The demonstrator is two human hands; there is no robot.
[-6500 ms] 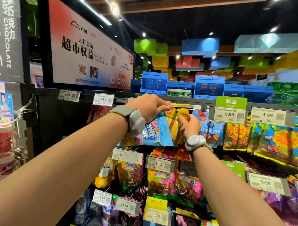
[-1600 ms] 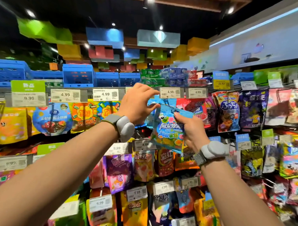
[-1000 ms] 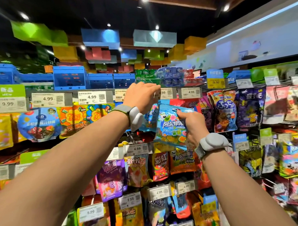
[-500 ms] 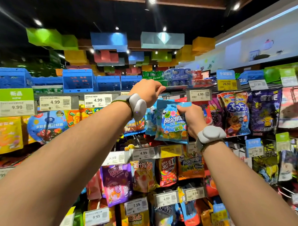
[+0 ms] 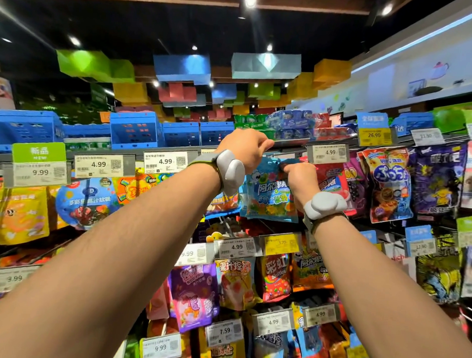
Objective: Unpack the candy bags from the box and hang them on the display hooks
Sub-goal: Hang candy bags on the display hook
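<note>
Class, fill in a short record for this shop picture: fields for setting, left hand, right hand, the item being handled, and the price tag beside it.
Setting: shop candy display, bags on hooks
Left hand: raised at the top rail, fingers curled; what it grips is hidden
Right hand: pinches the top of the blue candy bag
Item: blue bag, held up at the top row
Price tag: reads 4.99, just right of the hands

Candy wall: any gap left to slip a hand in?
A dark gap opens under the blue bag, above the lower 4.99 tag. To the right, from the red bag to the purple bag, packs overlap.
</note>
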